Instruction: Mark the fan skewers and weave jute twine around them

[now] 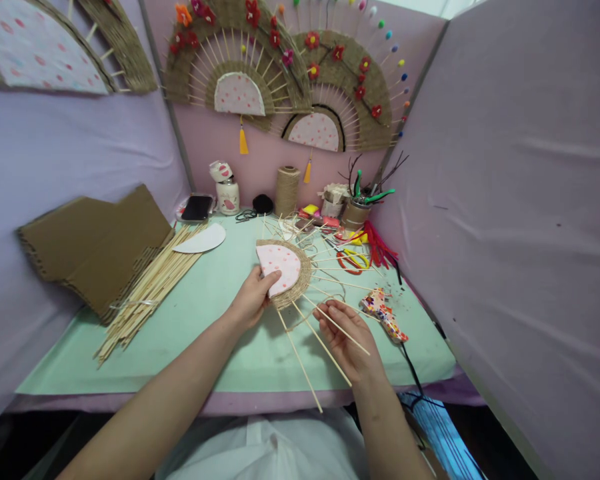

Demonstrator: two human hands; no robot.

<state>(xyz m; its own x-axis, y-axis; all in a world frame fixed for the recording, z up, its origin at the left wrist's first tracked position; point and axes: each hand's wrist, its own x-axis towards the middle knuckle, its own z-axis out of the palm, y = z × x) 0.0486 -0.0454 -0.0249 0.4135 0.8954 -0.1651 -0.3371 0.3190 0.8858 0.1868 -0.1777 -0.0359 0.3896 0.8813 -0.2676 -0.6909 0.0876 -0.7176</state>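
Observation:
My left hand is closed on the lower left edge of a half-round fan, thumb on its dotted white centre. Rows of woven twine border that centre, and thin bamboo sticks spread out from it like rays. Beneath the lower right sticks is my right hand, palm up, with fingertips pinched together. A strand of jute twine runs from among the sticks to these fingertips. Part of the right hand is behind a stick.
Left lie a bundle of bamboo sticks, brown cardboard and a white half-disc. Scissors and a patterned glue gun lie right. A twine spool stands behind; finished fans hang on the wall.

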